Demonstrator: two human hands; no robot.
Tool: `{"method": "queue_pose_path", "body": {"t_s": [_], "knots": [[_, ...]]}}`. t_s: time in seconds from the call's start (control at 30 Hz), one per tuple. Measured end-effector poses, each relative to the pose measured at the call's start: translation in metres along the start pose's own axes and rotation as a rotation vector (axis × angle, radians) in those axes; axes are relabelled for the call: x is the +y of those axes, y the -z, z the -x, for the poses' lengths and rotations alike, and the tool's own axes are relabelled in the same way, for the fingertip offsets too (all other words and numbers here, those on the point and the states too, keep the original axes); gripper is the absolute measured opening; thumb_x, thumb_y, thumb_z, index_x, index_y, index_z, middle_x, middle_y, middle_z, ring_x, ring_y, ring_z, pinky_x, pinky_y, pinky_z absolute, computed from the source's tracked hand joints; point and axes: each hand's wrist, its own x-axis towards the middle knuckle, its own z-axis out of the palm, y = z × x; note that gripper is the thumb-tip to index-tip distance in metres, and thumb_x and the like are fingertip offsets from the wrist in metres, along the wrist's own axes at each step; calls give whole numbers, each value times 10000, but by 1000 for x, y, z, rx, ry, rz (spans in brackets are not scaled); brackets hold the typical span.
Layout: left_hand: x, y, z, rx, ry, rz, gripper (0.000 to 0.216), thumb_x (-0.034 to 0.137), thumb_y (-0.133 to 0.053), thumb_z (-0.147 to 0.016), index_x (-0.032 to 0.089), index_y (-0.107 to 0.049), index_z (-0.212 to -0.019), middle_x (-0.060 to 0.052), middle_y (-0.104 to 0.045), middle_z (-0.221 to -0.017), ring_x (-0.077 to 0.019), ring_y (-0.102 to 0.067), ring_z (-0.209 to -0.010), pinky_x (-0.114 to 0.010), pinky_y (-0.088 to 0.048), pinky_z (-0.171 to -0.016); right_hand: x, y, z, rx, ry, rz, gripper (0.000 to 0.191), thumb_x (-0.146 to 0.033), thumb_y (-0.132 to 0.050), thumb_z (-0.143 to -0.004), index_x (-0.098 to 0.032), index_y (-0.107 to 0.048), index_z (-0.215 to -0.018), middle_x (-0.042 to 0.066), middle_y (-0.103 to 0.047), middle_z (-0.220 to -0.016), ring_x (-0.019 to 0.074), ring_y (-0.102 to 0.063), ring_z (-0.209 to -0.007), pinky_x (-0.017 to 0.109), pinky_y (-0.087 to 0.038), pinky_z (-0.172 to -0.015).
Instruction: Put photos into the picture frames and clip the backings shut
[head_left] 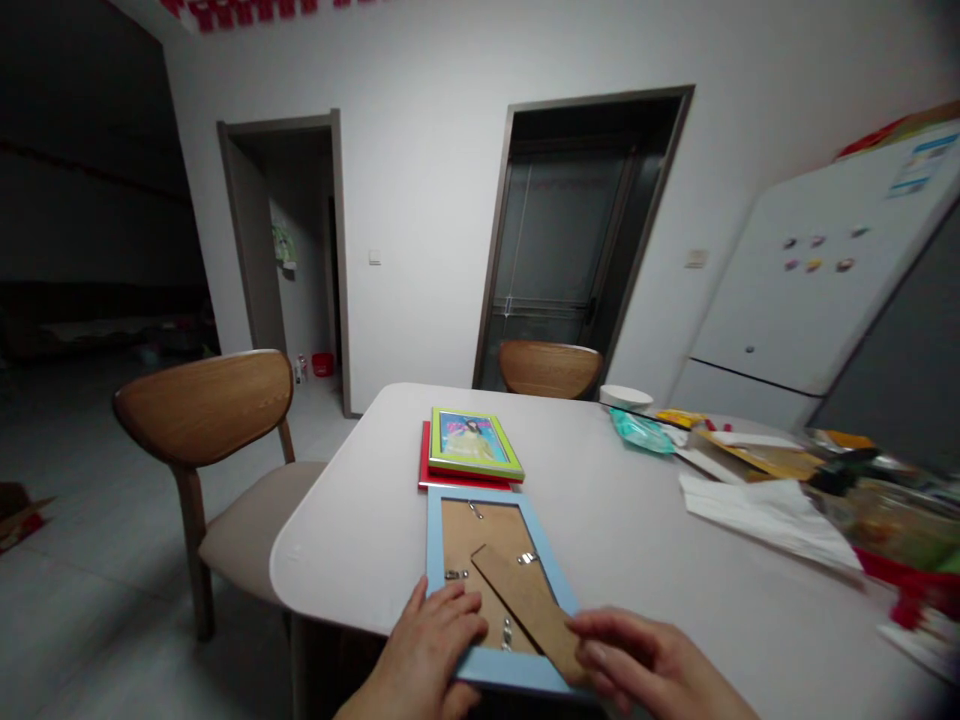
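Observation:
A light-blue picture frame (534, 515) lies back side up at the near edge of the table, with its brown backing board and small metal clips showing. My left hand (435, 645) grips its lower left corner, fingers over the border and backing, thumb by the near edge. Slanting across the backing is a brown stand leg (521, 595). My right hand (637, 650) pinches the wide lower end of this leg between thumb and fingers. Just beyond, a lime-green picture frame (512, 458) with a picture of a figure in a dress rests on a red picture frame (424, 465).
Wooden chairs stand at the left (217, 410) and far side (551, 370) of the white table (600, 500). On its right side are a white bowl (626, 397), a teal packet (641, 430), white paper (765, 510) and assorted packaging. A white fridge (810, 320) stands behind.

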Motion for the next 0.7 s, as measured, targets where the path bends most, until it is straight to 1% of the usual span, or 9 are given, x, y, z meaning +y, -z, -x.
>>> {"method": "queue_pose_path", "body": {"t_s": [0.03,0.1,0.13,0.2,0.27,0.37,0.43,0.6,0.7], "knots": [[0,2,0,9,18,7,472,168,-550,-639,258,-470,-1096,-9,-402,-1284,-198,-265,-1215,-447,-92,-1017,-7,2,-11,65,75,104,323,-389,-477,-702,-173,-612,-899,51,-631,-829,147,-558,-733,248,-426,-688],[-4,4,0,26,49,14,481,147,-541,-633,254,-471,-1097,-9,-379,-1300,-187,-250,-1224,-433,-108,-1020,-13,2,-37,191,183,346,293,-286,-454,-702,-187,-605,-933,55,-612,-913,162,-542,-798,272,-403,-763],[-6,3,-1,36,60,15,490,135,-541,-626,247,-471,-1098,-14,-366,-1309,-185,-244,-1227,-429,-115,-1021,-13,0,-51,223,224,454,297,-239,-452,-690,-182,-607,-937,62,-602,-937,170,-531,-832,276,-385,-793],[-14,0,-4,64,71,10,520,124,-561,-607,221,-466,-1109,-37,-339,-1324,-194,-223,-1236,-420,-121,-1025,-8,-4,-74,274,254,631,307,-182,-448,-677,-157,-614,-934,83,-586,-962,185,-501,-902,273,-356,-826],[-23,-4,-6,119,93,15,584,152,-622,-575,182,-449,-1132,-80,-302,-1339,-221,-187,-1246,-408,-146,-1026,-2,-8,-91,297,247,751,280,-147,-436,-679,-150,-631,-880,88,-585,-936,187,-485,-911,256,-348,-816],[-34,-8,-8,215,147,40,717,237,-721,-504,150,-426,-1151,-138,-241,-1355,-266,-169,-1246,-402,-200,-1015,0,-12,-100,301,229,820,244,-118,-412,-690,-161,-645,-748,80,-590,-861,178,-487,-856,235,-348,-777],[-38,-9,-7,247,152,54,726,267,-738,-493,168,-429,-1142,-142,-229,-1358,-270,-189,-1240,-405,-211,-1011,-1,-12,-100,305,221,829,248,-115,-399,-703,-159,-642,-699,84,-589,-840,179,-483,-843,231,-344,-760],[-34,-5,-5,227,133,48,526,319,-722,-523,180,-512,-985,-142,-271,-1341,-270,-197,-1237,-413,-224,-998,-1,-15,-97,337,185,874,242,-126,-395,-722,-162,-634,-714,90,-589,-849,187,-478,-846,218,-342,-692],[-30,-1,-6,205,145,31,413,316,-710,-537,182,-526,-881,-133,-283,-1338,-257,-184,-1242,-401,-228,-993,-1,-16,-98,355,172,896,229,-128,-402,-720,-161,-628,-729,87,-592,-853,185,-481,-850,212,-340,-670]]}}
